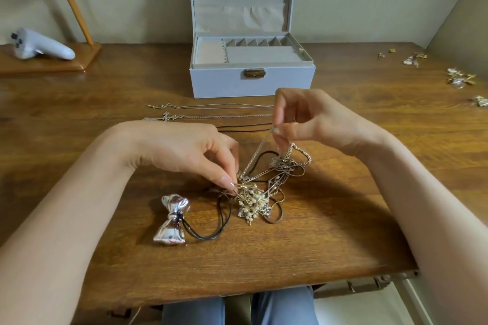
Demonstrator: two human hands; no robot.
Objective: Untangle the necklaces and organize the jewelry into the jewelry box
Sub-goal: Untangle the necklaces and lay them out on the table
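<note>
A tangle of chains and cords (266, 182) lies mid-table, with a pearl cluster (252, 202) in it. My left hand (190, 152) pinches a thin strand at the tangle's left edge. Above it, my right hand (311, 120) pinches a fine chain (257, 152) and holds it taut, lifted off the table. A silver bow pendant (171, 220) on a black cord (211, 221) lies to the left. Two silver necklaces (211, 106) (206, 116) and a dark cord (245, 127) lie straightened behind my hands. The grey jewelry box (252, 79) stands open at the back.
Several small earrings and charms (460, 79) are scattered at the table's far right. A white controller (39, 45) rests on a wooden stand (47, 60) at the back left. The table's front edge (237, 295) is close to my lap.
</note>
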